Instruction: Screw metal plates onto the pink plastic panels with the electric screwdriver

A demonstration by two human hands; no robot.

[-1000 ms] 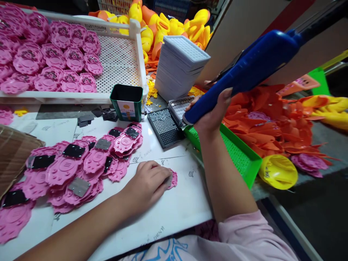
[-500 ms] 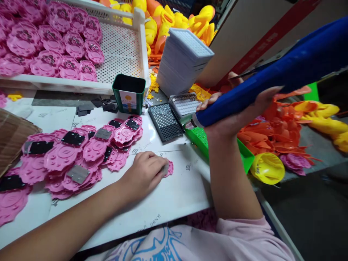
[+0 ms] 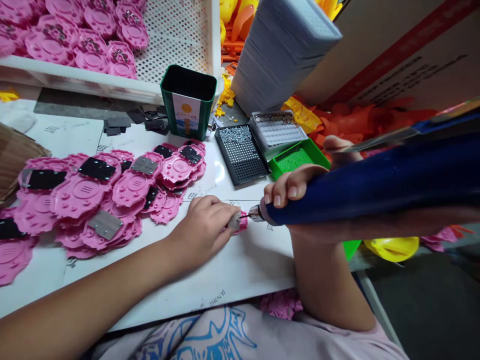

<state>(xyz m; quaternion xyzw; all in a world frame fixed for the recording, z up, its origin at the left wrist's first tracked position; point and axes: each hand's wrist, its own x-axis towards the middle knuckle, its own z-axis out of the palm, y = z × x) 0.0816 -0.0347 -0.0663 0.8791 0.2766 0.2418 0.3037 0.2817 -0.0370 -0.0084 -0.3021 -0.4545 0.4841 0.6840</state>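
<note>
My left hand (image 3: 205, 227) presses a small pink plastic part (image 3: 243, 221) onto the white worktop; its fingers cover most of it, and a bit of grey plate shows at the fingertips. My right hand (image 3: 296, 187) is wrapped round a blue electric screwdriver (image 3: 360, 185) held almost level. The driver's thin bit points left and reaches the grey plate beside my left fingertips; whether a screw sits on the tip I cannot tell. Left of my left hand lies a heap of pink plastic parts (image 3: 137, 187), several bearing black or grey metal plates.
A black perforated tray (image 3: 242, 172) of small screws stands behind my hands, beside a clear box (image 3: 277, 132) and a green tray (image 3: 300, 155). Further back are a dark green bin (image 3: 189, 112), a white crate (image 3: 180, 35) of pink parts and a tall white stack (image 3: 281, 50).
The screwdriver in my right hand has come down and left from above the screw tray to the pink part. My left hand still holds that part; the view has shifted slightly.
</note>
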